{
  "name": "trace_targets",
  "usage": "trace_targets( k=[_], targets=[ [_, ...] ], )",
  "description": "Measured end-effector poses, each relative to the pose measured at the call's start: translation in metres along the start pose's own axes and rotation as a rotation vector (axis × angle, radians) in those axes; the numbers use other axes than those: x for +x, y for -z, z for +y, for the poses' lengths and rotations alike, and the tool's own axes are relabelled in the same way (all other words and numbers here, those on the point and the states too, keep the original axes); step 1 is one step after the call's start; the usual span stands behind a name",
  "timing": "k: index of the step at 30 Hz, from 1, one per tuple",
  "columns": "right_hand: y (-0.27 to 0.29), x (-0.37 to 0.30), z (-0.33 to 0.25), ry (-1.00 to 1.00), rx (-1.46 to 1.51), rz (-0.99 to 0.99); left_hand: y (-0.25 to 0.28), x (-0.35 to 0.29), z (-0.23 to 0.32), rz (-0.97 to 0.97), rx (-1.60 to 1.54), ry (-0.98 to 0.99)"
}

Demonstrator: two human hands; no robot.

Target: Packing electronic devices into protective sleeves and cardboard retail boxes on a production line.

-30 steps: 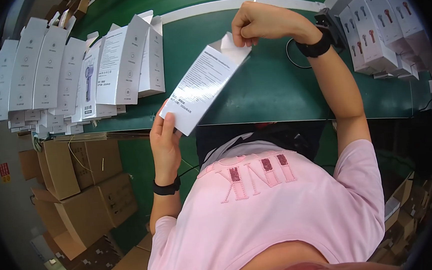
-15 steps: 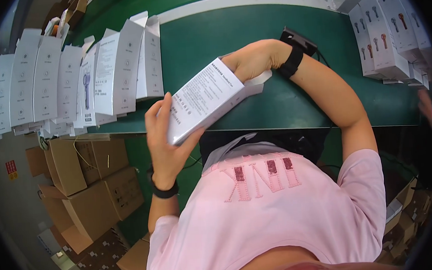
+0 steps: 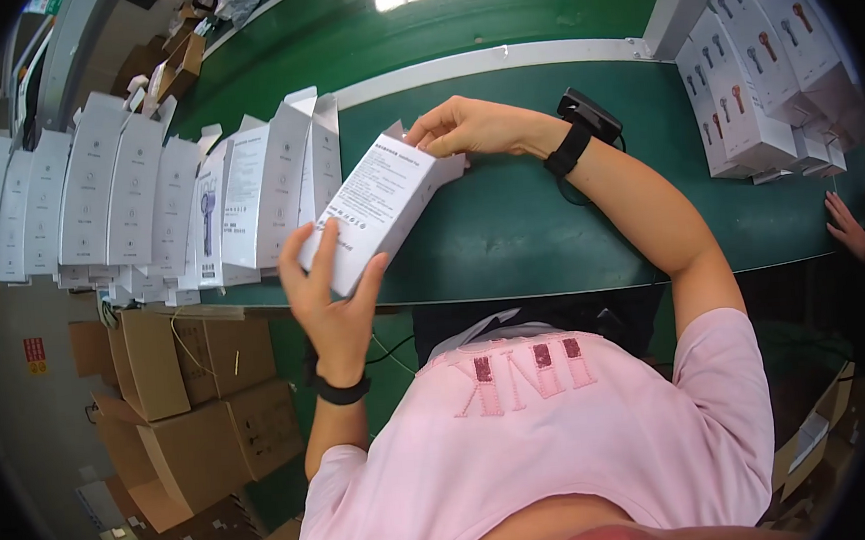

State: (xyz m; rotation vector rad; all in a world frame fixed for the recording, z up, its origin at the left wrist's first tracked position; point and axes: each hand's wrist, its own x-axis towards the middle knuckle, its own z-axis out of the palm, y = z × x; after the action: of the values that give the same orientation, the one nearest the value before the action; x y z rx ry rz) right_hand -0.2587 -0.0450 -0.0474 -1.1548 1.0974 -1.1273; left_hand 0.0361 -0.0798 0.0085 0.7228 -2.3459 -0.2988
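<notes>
A white printed carton (image 3: 372,199) lies tilted over the green tabletop, its open end pointing away and to the right. My left hand (image 3: 337,312) grips the near end, with the fingers on its printed face and the thumb along the right side. At the far end, the bent fingers of my right hand (image 3: 473,127) pinch the carton's top edge by the flaps. One flap sticks out to the right below that hand. What the carton contains is hidden from this view.
Upright white cartons (image 3: 91,189) with raised flaps line the left of the table. Stacked white cartons (image 3: 732,109) with fan pictures stand at the right. A small black device (image 3: 590,113) sits behind my right wrist. Another person's hand (image 3: 846,226) rests at the right edge. Brown boxes (image 3: 198,427) are lower left.
My right hand has drawn out of the carton's open end, and its fingers are now at the top edge. The carton and my left hand have shifted slightly left.
</notes>
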Motion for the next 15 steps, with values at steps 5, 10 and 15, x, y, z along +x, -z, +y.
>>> trace_targets(
  k=[5,10,15],
  targets=[
    [0.007,0.008,0.019,0.029,-0.216,0.229,-0.023,-0.019,-0.003,-0.034,0.175,0.062],
    [0.010,-0.007,-0.029,0.105,-0.298,0.435,-0.040,-0.020,-0.008,0.094,0.269,0.085],
    [-0.048,-0.081,-0.143,0.420,0.080,0.578,-0.042,-0.033,0.016,0.094,-0.153,-0.282]
  ],
)
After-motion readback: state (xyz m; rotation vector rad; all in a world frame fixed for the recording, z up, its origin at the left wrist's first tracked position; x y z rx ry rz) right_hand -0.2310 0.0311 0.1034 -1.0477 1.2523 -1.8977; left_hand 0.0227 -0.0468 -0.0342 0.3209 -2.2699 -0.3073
